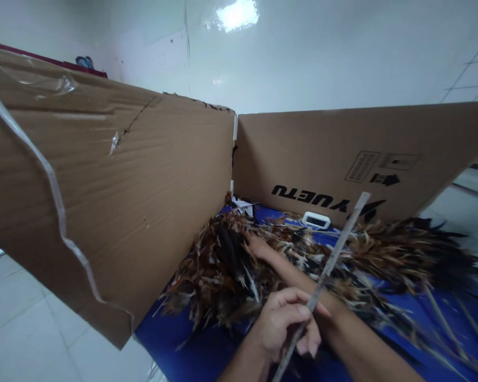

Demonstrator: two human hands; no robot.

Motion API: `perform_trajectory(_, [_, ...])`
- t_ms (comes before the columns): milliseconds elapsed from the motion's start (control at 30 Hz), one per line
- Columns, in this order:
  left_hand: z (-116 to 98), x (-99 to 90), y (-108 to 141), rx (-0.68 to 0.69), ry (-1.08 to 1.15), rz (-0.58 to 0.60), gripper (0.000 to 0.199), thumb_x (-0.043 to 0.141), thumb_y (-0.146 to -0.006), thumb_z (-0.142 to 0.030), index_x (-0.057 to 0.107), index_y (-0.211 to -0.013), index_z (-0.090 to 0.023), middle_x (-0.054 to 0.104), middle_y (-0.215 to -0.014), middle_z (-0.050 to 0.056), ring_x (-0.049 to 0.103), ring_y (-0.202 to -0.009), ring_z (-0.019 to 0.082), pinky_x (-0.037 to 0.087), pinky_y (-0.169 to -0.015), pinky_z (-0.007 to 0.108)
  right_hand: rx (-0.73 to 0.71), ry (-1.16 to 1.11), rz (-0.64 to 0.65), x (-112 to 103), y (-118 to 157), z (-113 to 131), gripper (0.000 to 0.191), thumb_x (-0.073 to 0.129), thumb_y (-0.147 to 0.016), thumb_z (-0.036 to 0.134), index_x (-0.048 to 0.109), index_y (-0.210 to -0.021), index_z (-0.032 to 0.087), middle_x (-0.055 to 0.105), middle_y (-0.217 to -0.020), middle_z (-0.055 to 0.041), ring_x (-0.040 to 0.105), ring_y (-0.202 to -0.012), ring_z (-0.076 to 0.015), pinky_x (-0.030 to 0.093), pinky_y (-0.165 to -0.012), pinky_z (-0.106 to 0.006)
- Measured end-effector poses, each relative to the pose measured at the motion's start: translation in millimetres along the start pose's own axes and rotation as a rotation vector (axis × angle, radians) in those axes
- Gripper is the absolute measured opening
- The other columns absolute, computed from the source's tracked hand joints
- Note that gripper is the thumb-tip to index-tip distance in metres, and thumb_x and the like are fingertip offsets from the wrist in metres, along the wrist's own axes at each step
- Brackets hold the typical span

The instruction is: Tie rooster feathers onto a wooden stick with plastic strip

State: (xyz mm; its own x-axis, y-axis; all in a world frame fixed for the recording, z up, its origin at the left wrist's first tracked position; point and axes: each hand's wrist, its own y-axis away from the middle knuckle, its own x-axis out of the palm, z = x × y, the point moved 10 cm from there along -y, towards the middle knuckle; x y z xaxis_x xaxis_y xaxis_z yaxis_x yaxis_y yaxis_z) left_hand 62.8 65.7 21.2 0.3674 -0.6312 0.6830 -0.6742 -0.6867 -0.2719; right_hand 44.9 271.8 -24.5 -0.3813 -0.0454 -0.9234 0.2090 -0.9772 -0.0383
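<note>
While the left hand (pixel 278 321) grips the stick (pixel 334 254), the right hand (pixel 257 245) is in feathers (pixel 211 281) along the blue surface's (pixel 171 339) left edge, grasp unclear, so a hasty pull could scatter loose ones over the near edge.

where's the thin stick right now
In the head view, the thin stick is in the lower half, right of centre, held in the left hand and slanting up in front of the right forearm.
</note>
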Motion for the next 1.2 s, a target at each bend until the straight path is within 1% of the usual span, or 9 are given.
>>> perform_trajectory(133, [3.1, 1.5, 0.0, -0.023, 0.010, -0.003, 0.036, 0.054, -0.071, -0.026, 0.063, -0.095, -0.001, 0.056, -0.042, 0.002, 0.036, -0.022, 0.006, 0.024, -0.027, 0.014, -0.136, 0.045, 0.038, 25.4, 23.5, 34.0, 0.046, 0.050, -0.081, 0.031, 0.050, -0.125, 0.022, 0.054, -0.125, -0.0120, 0.054, -0.109, -0.0259, 0.040, -0.087, -0.034])
perform_trajectory(267, [6.5, 3.6, 0.2, -0.034, 0.012, 0.010, 0.035, 0.054, -0.072, -0.026, 0.063, -0.095, -0.001, 0.056, -0.042, 0.002, 0.037, -0.023, 0.005, 0.024, -0.027, 0.014, -0.188, 0.071, 0.020, 18.4, 38.5, 42.2, 0.042, 0.046, -0.084, 0.030, 0.049, -0.125, 0.025, 0.059, -0.120, -0.0067, 0.054, -0.108, -0.0211, 0.039, -0.088, -0.030])
perform_trajectory(367, [7.4, 4.9, -0.1, -0.026, 0.025, 0.026, 0.032, 0.055, -0.074, -0.026, 0.063, -0.093, -0.002, 0.056, -0.042, 0.002, 0.037, -0.023, 0.005, 0.024, -0.028, 0.014, -0.137, 0.113, -0.026, -6.6, 29.8, 24.9, 0.037, 0.039, -0.089, 0.029, 0.051, -0.124, 0.023, 0.059, -0.119, -0.0064, 0.053, -0.110, -0.0193, 0.038, -0.090, -0.028])
perform_trajectory(500, [10.3, 3.9, -0.9, -0.029, 0.028, 0.025, 0.031, 0.053, -0.074, -0.025, 0.062, -0.091, -0.002, 0.056, -0.043, 0.001, 0.037, -0.023, 0.005, 0.022, -0.027, 0.014, 0.031, 0.206, -0.078, -40.8, 1.7, -23.1, 0.033, 0.043, -0.089, 0.026, 0.053, -0.120, 0.020, 0.056, -0.120, -0.0105, 0.050, -0.113, -0.0216, 0.037, -0.092, -0.031])
perform_trajectory(600, [13.2, 1.1, -1.3, -0.041, 0.025, 0.005, 0.029, 0.053, -0.072, -0.024, 0.062, -0.089, -0.002, 0.056, -0.043, 0.001, 0.038, -0.023, 0.005, 0.023, -0.027, 0.014, 0.168, 0.283, -0.058, -47.8, -15.5, -60.6, 0.032, 0.051, -0.087, 0.029, 0.054, -0.115, 0.016, 0.056, -0.115, -0.0109, 0.054, -0.104, -0.0221, 0.043, -0.087, -0.039])
perform_trajectory(700, [14.1, 1.7, -2.0, -0.038, 0.034, 0.009, 0.029, 0.053, -0.072, -0.025, 0.062, -0.088, -0.002, 0.056, -0.043, 0.001, 0.037, -0.023, 0.005, 0.023, -0.027, 0.014, 0.240, 0.341, -0.030, -41.9, -24.9, -83.2, 0.032, 0.052, -0.087, 0.032, 0.053, -0.113, 0.015, 0.055, -0.114, -0.0080, 0.056, -0.097, -0.0196, 0.048, -0.082, -0.042])
perform_trajectory(1000, [23.1, -1.7, -2.7, -0.109, 0.013, -0.029, 0.032, 0.054, -0.069, -0.025, 0.062, -0.088, -0.002, 0.055, -0.044, 0.001, 0.038, -0.024, 0.005, 0.024, -0.028, 0.014, 0.222, 0.364, -0.035, -39.2, -35.2, -98.2, 0.028, 0.051, -0.087, 0.033, 0.056, -0.109, 0.016, 0.056, -0.112, -0.0077, 0.056, -0.097, -0.0187, 0.046, -0.083, -0.040])
perform_trajectory(1100, [26.9, -5.5, -1.0, -0.115, 0.025, -0.035, 0.034, 0.054, -0.069, -0.025, 0.063, -0.091, 0.000, 0.056, -0.045, 0.002, 0.039, -0.026, 0.005, 0.023, -0.030, 0.014, 0.203, 0.345, -0.077, -49.7, -44.5, -92.4, 0.028, 0.050, -0.086, 0.035, 0.059, -0.106, 0.018, 0.059, -0.110, -0.0110, 0.050, -0.107, -0.0251, 0.038, -0.090, -0.044])
perform_trajectory(1200, [28.6, -8.1, -0.3, -0.101, 0.068, -0.049, 0.033, 0.055, -0.070, -0.026, 0.063, -0.090, 0.000, 0.057, -0.046, 0.003, 0.040, -0.028, 0.004, 0.022, -0.032, 0.013, 0.185, 0.299, -0.124, -53.9, -62.3, -81.6, 0.038, 0.047, -0.084, 0.040, 0.056, -0.115, 0.021, 0.058, -0.113, -0.0138, 0.046, -0.112, -0.0298, 0.034, -0.089, -0.042])
